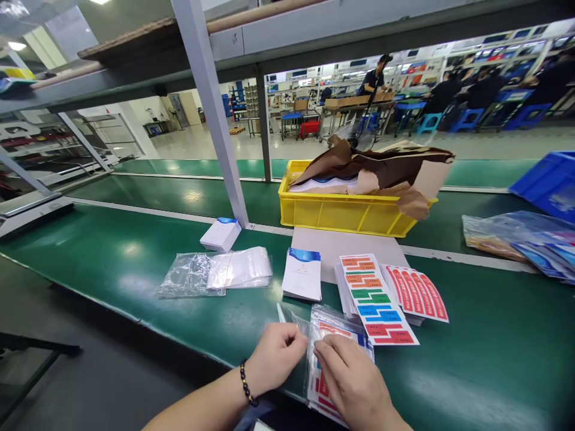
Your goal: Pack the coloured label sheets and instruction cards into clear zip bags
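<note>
My left hand (277, 354), with a beaded bracelet at the wrist, is closed in a pinch on the edge of a clear plastic bag (300, 323). Over a pile of bagged sticker sheets (324, 392) at the table's front edge, my right hand (353, 380) has its fingertips pressed together on the same clear plastic. Just beyond lie a stack of colored label sheets (377, 305), red curved labels (417, 293) and a stack of white-and-blue booklets (302, 275). Further left are empty clear bags (242, 268). My right palm hides part of the pile.
A yellow crate (345, 212) full of brown paper stands behind. A smaller booklet stack (221, 233) sits by a metal post (215, 114). At right are a blue bin (548, 185) and bagged prints (516, 233). Several people work in the background.
</note>
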{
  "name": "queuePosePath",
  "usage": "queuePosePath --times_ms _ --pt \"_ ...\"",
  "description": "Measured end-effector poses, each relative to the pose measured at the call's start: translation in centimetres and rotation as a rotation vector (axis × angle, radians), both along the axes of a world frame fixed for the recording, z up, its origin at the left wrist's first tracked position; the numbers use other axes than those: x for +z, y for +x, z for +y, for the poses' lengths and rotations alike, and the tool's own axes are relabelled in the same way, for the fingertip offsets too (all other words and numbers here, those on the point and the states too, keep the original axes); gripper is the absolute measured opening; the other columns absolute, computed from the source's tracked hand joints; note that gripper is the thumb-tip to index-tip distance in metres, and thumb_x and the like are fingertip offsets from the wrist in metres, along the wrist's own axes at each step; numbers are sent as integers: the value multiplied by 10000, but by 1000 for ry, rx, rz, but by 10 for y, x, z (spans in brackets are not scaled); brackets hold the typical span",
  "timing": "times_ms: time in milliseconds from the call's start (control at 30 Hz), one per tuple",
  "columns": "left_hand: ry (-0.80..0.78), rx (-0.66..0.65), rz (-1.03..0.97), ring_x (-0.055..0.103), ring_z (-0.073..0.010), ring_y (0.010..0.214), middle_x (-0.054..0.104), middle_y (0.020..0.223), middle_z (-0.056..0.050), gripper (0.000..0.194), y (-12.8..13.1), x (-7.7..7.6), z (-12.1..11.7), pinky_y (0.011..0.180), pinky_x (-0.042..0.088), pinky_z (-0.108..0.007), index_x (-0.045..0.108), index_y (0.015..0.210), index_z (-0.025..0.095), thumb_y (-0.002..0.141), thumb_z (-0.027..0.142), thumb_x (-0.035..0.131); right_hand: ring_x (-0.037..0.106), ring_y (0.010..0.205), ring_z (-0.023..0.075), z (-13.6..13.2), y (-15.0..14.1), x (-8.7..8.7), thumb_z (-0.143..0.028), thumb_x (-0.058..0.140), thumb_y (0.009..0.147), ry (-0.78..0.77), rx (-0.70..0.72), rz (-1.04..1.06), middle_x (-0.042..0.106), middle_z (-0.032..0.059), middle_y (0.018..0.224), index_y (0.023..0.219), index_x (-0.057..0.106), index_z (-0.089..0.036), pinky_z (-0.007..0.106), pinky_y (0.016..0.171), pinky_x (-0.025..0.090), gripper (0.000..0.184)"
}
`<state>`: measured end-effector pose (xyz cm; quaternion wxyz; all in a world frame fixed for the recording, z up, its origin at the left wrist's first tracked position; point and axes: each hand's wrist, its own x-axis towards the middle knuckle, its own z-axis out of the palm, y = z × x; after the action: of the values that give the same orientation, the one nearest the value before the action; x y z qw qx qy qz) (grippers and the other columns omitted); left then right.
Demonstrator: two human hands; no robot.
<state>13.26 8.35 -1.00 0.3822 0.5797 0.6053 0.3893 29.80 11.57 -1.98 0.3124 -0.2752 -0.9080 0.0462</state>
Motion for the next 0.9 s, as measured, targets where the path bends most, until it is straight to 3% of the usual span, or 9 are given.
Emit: queuePosePath --times_ms 67,167,233,400,500,567,700,800,900 --pt "247 -88 176 474 -144 683 533 680 -33 230 -5 15 -2 652 377 -256 534 682 153 802 310 416 540 681 156 3 2 5 -126 390 825 -121 64 -7 571 62 742 930 556 -157 269 606 426 199" --pt "511 -410 469 469 -204 926 596 852 -58 204 -18 35 -2 919 276 -374 568 938 192 764 265 492 525 642 129 8 6 19 -142 343 839 -328 198 -67 562 31 705 838 548 -180 232 570 406 208" --pt "469 -537 571 485 -179 856 594 741 -33 167 -30 41 1 957 240 -377 582 889 202 756 282 518 507 601 113 9 10 30 -176 366 839 -431 225 -153 557 5 669 735 524 -192 215 542 389 190" --pt "254 -455 576 481 -140 722 563 659 -10 125 -58 32 6 781 355 -272 562 707 191 775 279 503 497 572 115 11 -3 44 -297 469 814 -461 123 -275 558 -12 650 695 500 -196 217 515 384 159" --pt "126 -366 430 478 -109 637 564 652 3 180 -60 11 8 634 356 -215 566 716 178 817 236 430 546 772 152 27 -31 25 -171 360 851 -273 -14 -177 585 57 865 919 544 -172 273 684 439 196" --pt "52 -283 305 483 -98 615 564 642 4 225 -56 -6 9 610 352 -201 575 699 161 830 256 418 509 976 226 44 -51 5 -118 416 801 -92 -167 -168 546 135 1061 1080 516 -109 364 837 407 297" --pt "-6 -163 31 485 -95 616 562 638 -5 283 -49 -34 9 607 356 -198 592 686 128 809 352 469 490 1024 288 75 -69 -27 -24 467 718 42 -304 -221 552 193 1072 1043 562 -40 420 892 379 339" --pt "-95 -24 -295 370 -59 444 456 501 36 412 -49 -45 11 446 283 -175 584 831 113 791 496 438 551 873 236 76 -65 -27 5 424 728 38 -256 -217 603 151 933 972 597 -59 351 784 448 306" --pt "-304 -4 -743 305 -54 326 426 434 39 680 -48 -51 17 342 212 -171 558 952 87 770 659 238 546 838 203 50 -55 -8 -39 409 765 49 -157 -194 602 113 929 1018 578 -101 321 748 458 311"
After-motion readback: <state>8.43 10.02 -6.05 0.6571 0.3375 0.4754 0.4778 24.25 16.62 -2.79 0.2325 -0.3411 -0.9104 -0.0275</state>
